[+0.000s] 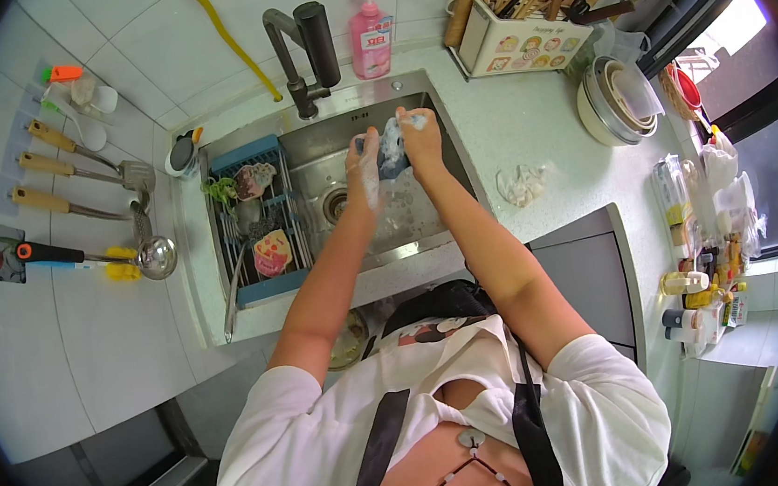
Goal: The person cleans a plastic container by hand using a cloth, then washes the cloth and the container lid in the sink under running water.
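Observation:
Both my arms reach out over the steel sink (431,239), toward its far right part. Between my hands is a soapy, dark blue-grey cloth (391,160), crumpled and streaked with white foam. My left hand (363,159) grips its left side, with suds running down toward the wrist. On the other side my right hand (422,137) is closed round the cloth, foam on its fingers. The drain (336,203) lies below and left of my hands. A dark tap (304,92) stands behind the sink.
A blue draining rack (267,289) with scrubbers fills the sink's left side. Behind stands a pink pump bottle (371,43). To the right are a crumpled plastic bag (524,183), a utensil holder (519,41) and stacked bowls (614,104). A ladle (157,257) hangs on the left wall.

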`<state>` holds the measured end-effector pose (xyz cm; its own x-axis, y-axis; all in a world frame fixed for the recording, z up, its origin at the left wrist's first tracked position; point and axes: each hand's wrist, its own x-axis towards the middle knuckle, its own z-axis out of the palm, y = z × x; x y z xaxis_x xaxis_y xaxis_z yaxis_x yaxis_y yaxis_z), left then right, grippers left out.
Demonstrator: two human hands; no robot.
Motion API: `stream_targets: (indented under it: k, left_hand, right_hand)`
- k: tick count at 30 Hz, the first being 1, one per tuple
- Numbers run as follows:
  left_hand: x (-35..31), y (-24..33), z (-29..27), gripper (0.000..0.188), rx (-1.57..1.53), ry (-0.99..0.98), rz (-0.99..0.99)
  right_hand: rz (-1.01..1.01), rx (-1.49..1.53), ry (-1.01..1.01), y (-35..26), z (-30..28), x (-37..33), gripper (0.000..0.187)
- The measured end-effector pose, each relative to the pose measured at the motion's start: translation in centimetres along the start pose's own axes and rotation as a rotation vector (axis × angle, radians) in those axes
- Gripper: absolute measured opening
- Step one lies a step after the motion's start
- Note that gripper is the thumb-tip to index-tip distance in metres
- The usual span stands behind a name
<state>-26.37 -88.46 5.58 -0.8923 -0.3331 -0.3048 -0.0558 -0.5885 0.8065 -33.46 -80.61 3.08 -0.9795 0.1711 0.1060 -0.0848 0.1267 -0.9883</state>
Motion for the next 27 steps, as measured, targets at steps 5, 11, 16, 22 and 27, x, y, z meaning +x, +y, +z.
stream_targets:
  k: [5, 11, 16, 22, 27]
  left_hand:
    - [-0.6, 0.8, 0.1, 0.028, 0.116, 0.067, 0.075]
    - [1.3, 1.0, 0.2, 0.023, -0.156, -0.107, -0.010]
    - [1.1, 0.6, 0.8, 0.019, -0.229, -0.127, 0.000]
    - [1.5, -1.7, 0.5, 0.018, -0.129, -0.047, 0.105]
    - [4.3, -4.9, -1.8, 0.025, 0.315, 0.024, 0.227]
  right_hand:
    - [-0.096, -0.020, -0.107, -0.7, -1.1, -0.9, 0.042]
    - [-0.644, -0.228, -0.253, -3.7, -3.2, -5.2, 0.048]
    - [-0.639, -0.190, -0.242, -3.3, -3.3, -5.4, 0.028]
    - [-0.420, -0.256, -0.222, -2.4, -3.4, -4.7, 0.020]
    - [-0.251, -0.134, -0.194, -0.7, -3.1, -4.9, 0.024]
